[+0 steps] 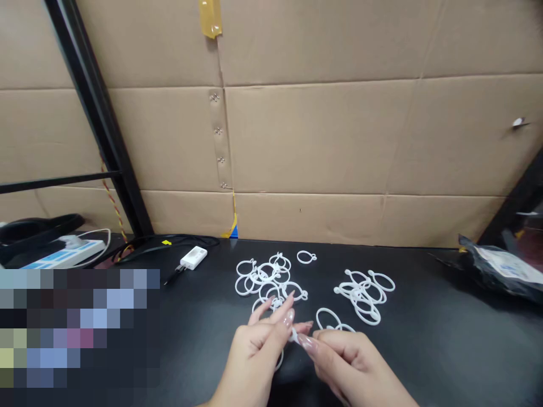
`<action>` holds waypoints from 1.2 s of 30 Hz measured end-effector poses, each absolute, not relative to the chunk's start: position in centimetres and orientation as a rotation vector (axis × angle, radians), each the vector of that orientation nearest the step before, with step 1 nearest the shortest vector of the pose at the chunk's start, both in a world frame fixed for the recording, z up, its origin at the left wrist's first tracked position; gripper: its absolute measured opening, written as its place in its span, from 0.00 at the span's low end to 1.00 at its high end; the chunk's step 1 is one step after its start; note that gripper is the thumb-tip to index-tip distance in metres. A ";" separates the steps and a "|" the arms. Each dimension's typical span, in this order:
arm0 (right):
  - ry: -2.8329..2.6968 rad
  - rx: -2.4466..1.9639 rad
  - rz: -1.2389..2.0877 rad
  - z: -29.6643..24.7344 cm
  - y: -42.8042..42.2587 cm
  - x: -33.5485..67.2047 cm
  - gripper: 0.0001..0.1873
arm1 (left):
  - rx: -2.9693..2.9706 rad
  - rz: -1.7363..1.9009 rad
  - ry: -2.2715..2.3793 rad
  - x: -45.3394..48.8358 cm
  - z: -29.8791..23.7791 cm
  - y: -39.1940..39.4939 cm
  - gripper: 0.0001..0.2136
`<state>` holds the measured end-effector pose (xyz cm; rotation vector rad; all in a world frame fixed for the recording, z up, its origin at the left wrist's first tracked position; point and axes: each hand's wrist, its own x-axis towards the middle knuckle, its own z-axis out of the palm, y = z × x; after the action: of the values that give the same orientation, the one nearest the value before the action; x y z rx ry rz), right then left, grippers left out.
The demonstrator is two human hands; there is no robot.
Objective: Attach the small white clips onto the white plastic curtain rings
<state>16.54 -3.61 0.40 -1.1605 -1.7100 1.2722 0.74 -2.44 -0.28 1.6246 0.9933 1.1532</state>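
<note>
My left hand is closed in a pinch on a small white plastic part, with its other fingers stretched toward the far side. Thumb and forefinger of my right hand pinch the same part from the right. A white curved edge shows under my left hand; whether it belongs to the held piece is hidden. Just beyond my left hand lies a heap of white curtain rings with small eyelets. A couple of white rings lie partly behind my right hand.
Another group of white rings lies to the right, and a single ring at the back. A white charger and black cables rest on the black table. A black plastic package is at far right; cardboard stands behind.
</note>
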 end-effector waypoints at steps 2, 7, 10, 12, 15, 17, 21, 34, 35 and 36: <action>-1.707 -1.180 1.252 0.7 -3.8 16.5 0.34 | 1.671 1.176 0.986 0.8 -0.5 -2.5 0.14; -1.700 -1.197 1.259 1.1 -4.0 16.5 0.34 | 1.863 1.236 0.903 0.8 -0.7 -2.5 0.12; -1.682 -1.209 1.299 1.1 -4.0 16.6 0.34 | 1.958 1.327 0.875 0.7 -0.6 -2.5 0.14; -1.679 -1.206 1.316 1.1 -4.0 16.7 0.34 | 2.028 1.387 0.851 0.7 -0.6 -2.5 0.15; -1.672 -1.186 1.347 1.2 -4.0 16.7 0.34 | 2.140 1.460 0.805 0.6 -0.5 -2.6 0.15; -1.669 -1.165 1.361 1.2 -4.0 16.8 0.34 | 2.187 1.492 0.786 0.6 -0.5 -2.5 0.15; -1.659 -1.116 1.360 1.3 -3.9 17.1 0.32 | 2.145 1.425 0.787 0.6 0.1 -2.4 0.15; -1.993 -0.859 0.843 1.9 -3.9 18.0 0.23 | 2.734 1.542 0.535 -1.4 -1.1 -1.5 0.20; -2.017 -0.856 0.777 2.0 -4.1 18.0 0.23 | 2.777 1.538 0.528 -1.5 -1.1 -1.4 0.20; -2.038 -0.854 0.721 2.0 -4.3 17.9 0.23 | 2.802 1.539 0.525 -1.5 -1.1 -1.4 0.20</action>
<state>17.87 -4.27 2.03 -0.8537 -2.0383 0.7209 -1.52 -1.40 -1.08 2.8016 0.5247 1.5391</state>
